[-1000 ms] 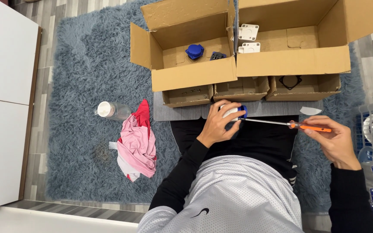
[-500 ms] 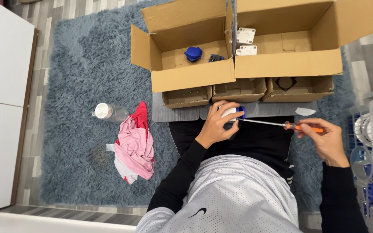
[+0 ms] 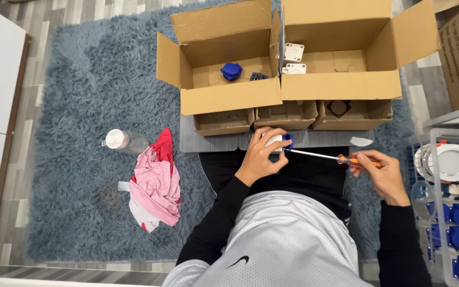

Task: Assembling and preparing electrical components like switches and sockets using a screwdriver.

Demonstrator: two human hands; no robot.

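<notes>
Currently your left hand [image 3: 258, 159] is closed around a small white-and-blue plastic fitting [image 3: 280, 141], held above your lap just in front of the grey board [image 3: 213, 142] that lies on the shaggy blue-grey rug [image 3: 81, 106]. Your right hand [image 3: 381, 172] is wrapped on the orange handle of a slim metal-shaft screwdriver [image 3: 320, 155], whose tip meets the fitting at its blue edge. Which screw or slot the tip sits in is too small to tell. Judgement: the shaft runs long and nearly level, so keep it in line with the screw axis; any tilt is likely to let the tip cam out. Press lightly along the shaft while you turn, and brace the left wrist against your thigh so the fitting cannot twist with the tool. Keep the left fingertips behind the tip's path, not ahead of it. Turn from the fingers of the right hand rather than the whole forearm for finer control. Nearby: two open brown cardboard boxes [image 3: 341, 85] beyond the board, three small cardboard trays [image 3: 285, 114] on it, a clear plastic bottle with white cap [image 3: 125, 141] and a pink-and-red cloth [image 3: 156, 183] to your left, well apart.
</notes>
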